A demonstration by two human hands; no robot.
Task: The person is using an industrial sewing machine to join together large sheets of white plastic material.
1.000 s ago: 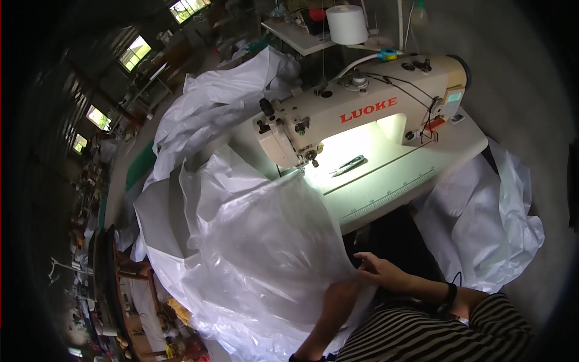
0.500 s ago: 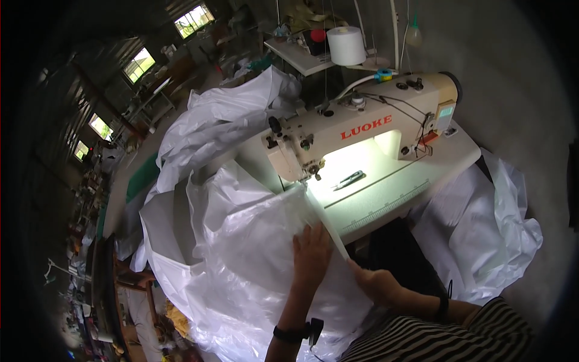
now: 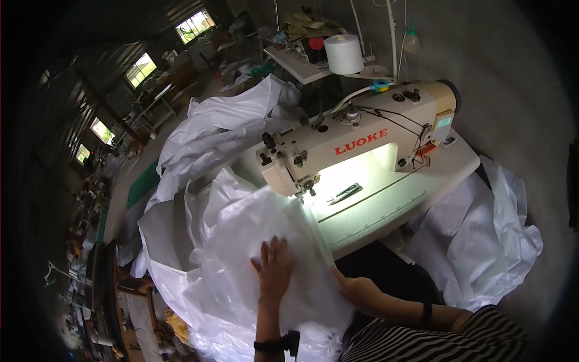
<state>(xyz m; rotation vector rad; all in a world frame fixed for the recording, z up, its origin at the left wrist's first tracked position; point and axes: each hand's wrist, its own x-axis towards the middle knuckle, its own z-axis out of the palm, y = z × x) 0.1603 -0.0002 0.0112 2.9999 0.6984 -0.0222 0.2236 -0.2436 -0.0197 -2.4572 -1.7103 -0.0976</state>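
A large sheet of thin, shiny white plastic-like fabric [image 3: 232,217] spreads over the table's left part and hangs toward me. Its right edge runs up under the needle end of a cream sewing machine [image 3: 362,136]. My left hand [image 3: 274,268] lies flat on the fabric, fingers spread, below the needle area. At the fabric's right edge my right hand [image 3: 356,289] is closed, pinching that edge between thumb and fingers. Small thread snips [image 3: 345,193] lie on the lit machine bed, right of the needle.
A white thread cone [image 3: 344,54] stands behind the machine. More white fabric [image 3: 476,235] hangs in folds at the right, and another heap [image 3: 235,114] rises behind at left. A wooden chair [image 3: 129,283] stands at lower left. A dark wall borders the right side.
My left hand has slid left over the fabric, away from its right edge. My right hand has shifted slightly left, still pinching the edge. The view has shifted a little.
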